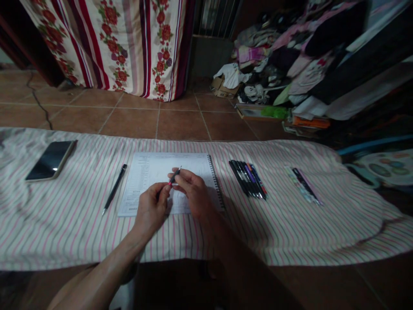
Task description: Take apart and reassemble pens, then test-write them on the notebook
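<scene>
My left hand (152,201) is closed in a pinch on the lower end of a dark pen (174,175), where a small pink-red part shows. The fingers of my right hand (196,191) are closed around the pen's upper part, and its thin tip points up and to the right. Both hands are above a spiral notebook (134,183) with printed white pages, its coil on the right side. To the left of the notebook lies a black pen (114,189). Right of it is a row of several dark pens (248,178), one of them purple.
A striped cloth (180,237) covers the low surface. A phone (51,160) lies at the left, and a few light and dark pens (306,186) at the right. Beyond are a tiled floor (180,122), a flowered curtain (129,47) and piled clothes (290,56).
</scene>
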The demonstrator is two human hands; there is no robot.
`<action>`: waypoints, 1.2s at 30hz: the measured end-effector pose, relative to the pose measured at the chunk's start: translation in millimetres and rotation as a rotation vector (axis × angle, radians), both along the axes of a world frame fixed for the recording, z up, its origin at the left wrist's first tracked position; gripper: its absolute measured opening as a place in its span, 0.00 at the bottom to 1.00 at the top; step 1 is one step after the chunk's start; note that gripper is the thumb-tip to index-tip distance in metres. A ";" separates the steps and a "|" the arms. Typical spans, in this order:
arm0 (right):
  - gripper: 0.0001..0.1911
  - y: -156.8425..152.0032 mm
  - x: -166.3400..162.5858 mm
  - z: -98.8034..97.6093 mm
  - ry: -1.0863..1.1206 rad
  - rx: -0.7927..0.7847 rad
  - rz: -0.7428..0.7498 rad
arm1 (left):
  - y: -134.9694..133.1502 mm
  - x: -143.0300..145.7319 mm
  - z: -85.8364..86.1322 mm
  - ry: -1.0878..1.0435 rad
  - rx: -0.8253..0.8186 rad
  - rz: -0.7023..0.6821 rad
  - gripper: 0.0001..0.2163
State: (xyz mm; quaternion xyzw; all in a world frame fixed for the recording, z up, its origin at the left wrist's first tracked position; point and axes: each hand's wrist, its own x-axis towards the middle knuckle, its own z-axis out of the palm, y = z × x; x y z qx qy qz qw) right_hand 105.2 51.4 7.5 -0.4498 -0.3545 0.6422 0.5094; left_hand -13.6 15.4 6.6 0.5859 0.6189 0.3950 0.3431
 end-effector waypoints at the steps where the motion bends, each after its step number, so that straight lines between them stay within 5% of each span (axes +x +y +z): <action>1: 0.25 0.4 -0.4 -0.9 0.022 -0.012 0.007 | -0.3 0.4 0.1 0.001 0.001 0.003 0.16; 9: 0.24 1.7 -0.1 -2.4 -0.070 -0.010 -0.098 | 0.5 2.6 -0.4 0.021 0.016 0.005 0.15; 16: 0.40 -0.3 3.6 -1.0 0.037 -0.015 -0.049 | -0.4 4.5 2.9 -0.031 0.012 0.046 0.15; 22: 0.33 2.3 1.3 -3.3 -0.043 0.009 -0.105 | 0.4 5.4 0.6 -0.033 0.002 0.047 0.15; 28: 0.38 2.2 2.8 -2.9 0.098 0.002 -0.056 | 0.3 5.1 3.3 -0.051 0.002 0.068 0.15; 36: 0.15 4.8 3.8 -3.3 -0.206 0.028 -0.072 | 0.0 6.5 -2.1 -0.041 0.043 0.050 0.14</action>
